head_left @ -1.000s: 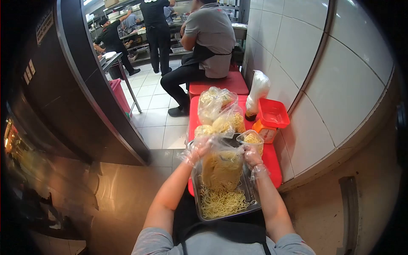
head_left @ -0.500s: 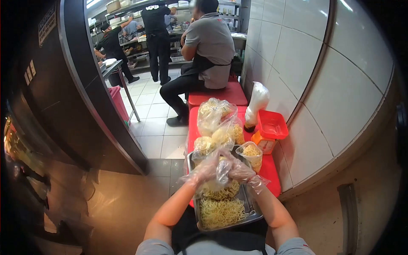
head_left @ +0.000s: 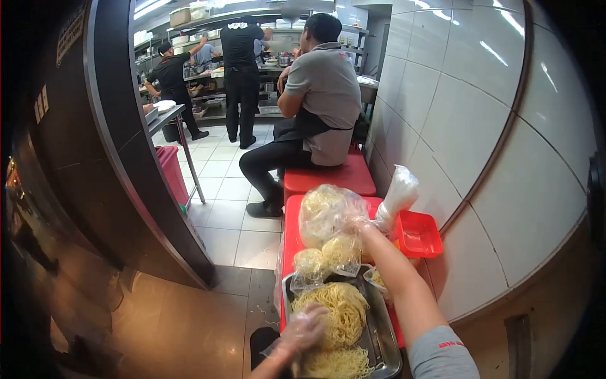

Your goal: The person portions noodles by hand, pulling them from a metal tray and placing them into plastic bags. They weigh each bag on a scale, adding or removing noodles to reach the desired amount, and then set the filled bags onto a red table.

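Note:
My left hand [head_left: 303,327], in a clear plastic glove, is at the left side of the loose yellow noodles [head_left: 341,309] in a metal tray [head_left: 386,341]. Its fingers are somewhat blurred but look apart, with nothing visible in them. Stretched forward, my gloved right hand [head_left: 358,221] is at the right side of a large clear plastic bag of noodles [head_left: 325,205]; its fingers are hard to make out against the plastic. Two smaller bagged noodle portions [head_left: 341,252] sit between that bag and the tray's far end.
A red container [head_left: 419,234] and a white plastic-wrapped bundle [head_left: 401,187] stand by the tiled wall at right. Ahead, a seated person [head_left: 322,95] occupies a red seat [head_left: 331,180]. Several people stand farther back, near shelves. A dark partition [head_left: 139,139] rises at left.
My hands have separated from the clear bag they held together over the tray. The right has reached forward to the bagged noodles; the left has come back to the loose noodles. The view has tilted up.

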Action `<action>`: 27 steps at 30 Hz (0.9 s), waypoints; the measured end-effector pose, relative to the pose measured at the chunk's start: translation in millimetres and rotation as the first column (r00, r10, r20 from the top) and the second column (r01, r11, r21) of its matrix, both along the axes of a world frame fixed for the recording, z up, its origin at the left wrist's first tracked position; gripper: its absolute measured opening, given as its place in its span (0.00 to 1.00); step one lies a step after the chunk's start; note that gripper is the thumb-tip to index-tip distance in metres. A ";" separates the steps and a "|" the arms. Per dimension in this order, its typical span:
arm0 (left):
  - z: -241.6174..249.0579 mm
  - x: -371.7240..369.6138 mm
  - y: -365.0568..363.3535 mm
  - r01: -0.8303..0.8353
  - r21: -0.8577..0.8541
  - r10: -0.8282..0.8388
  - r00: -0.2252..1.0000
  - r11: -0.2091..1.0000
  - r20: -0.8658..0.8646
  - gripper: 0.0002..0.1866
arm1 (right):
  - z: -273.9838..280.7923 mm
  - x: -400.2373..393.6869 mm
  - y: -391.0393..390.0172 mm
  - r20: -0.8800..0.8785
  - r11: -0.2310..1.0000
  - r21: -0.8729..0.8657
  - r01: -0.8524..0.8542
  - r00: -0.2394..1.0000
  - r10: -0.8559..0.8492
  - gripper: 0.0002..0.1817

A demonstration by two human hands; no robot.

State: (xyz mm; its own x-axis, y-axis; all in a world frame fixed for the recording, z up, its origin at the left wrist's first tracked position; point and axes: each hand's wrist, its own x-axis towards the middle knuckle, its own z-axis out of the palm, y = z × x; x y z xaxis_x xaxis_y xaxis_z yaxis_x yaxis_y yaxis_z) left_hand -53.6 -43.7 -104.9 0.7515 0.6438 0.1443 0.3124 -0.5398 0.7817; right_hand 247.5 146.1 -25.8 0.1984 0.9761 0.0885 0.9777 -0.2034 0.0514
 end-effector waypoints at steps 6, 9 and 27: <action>-11.4 20.8 1.6 -0.171 0.037 0.175 0.974 0.985 -0.144 0.40 | -0.4 -18.2 -52.0 -0.061 0.965 0.195 -0.175 0.980 0.190 0.22; 4.0 28.1 9.4 -0.170 -0.022 0.159 0.953 0.985 -0.259 0.51 | -19.2 -39.0 -121.5 -0.187 0.839 0.407 -0.362 0.865 0.465 0.23; 14.6 7.5 -32.5 -0.102 -0.117 0.094 0.993 0.988 -0.073 0.18 | -80.8 -57.8 -307.2 -0.986 0.892 0.125 0.435 -0.045 0.160 0.21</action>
State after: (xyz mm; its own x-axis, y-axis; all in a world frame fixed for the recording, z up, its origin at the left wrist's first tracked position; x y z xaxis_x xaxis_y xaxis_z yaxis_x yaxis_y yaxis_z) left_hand -46.1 -76.2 -90.3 0.6891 0.7245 0.0124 0.4131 -0.4069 0.8147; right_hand 189.7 -161.1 -106.6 0.4949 0.8649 -0.0837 -0.0862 -0.0470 -0.9952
